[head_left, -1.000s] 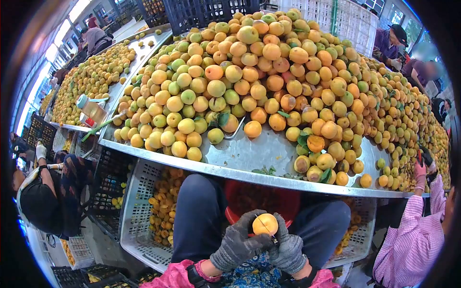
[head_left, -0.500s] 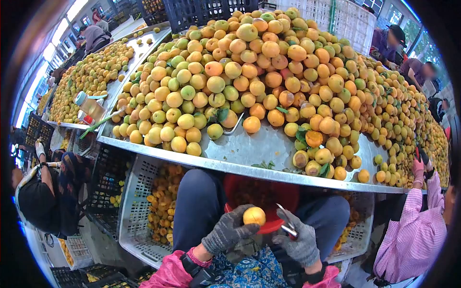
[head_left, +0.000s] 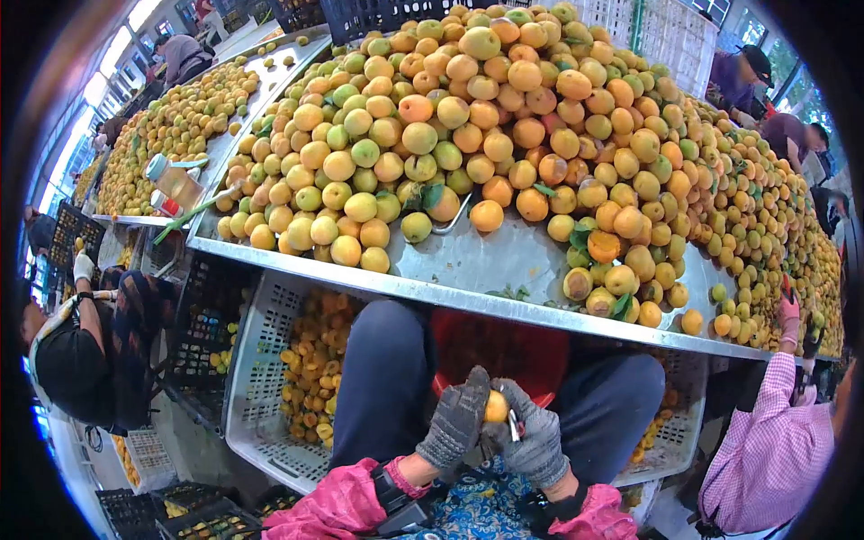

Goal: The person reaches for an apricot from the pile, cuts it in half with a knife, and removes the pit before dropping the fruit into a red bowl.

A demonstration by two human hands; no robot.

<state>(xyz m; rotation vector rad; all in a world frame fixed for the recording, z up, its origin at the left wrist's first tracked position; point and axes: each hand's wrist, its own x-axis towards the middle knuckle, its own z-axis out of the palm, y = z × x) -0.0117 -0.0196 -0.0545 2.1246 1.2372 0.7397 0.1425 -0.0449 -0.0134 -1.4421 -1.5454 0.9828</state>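
Note:
In a grey knitted glove, my left hand is closed around a yellow-orange fruit above my lap. My right hand, gloved the same way, is wrapped round a small knife whose handle shows between the fingers. Both hands meet at the fruit, and the blade is mostly hidden there. Below the table edge, a red basin sits between my knees, just beyond the hands.
A metal table bears a large heap of fruit and a metal hook. Crates of fruit stand beside my legs, including a white crate at left. Co-workers sit at left and right.
My two hands have come together, bringing the knife to the fruit. The camera view has shifted slightly. The right co-worker's arms have moved.

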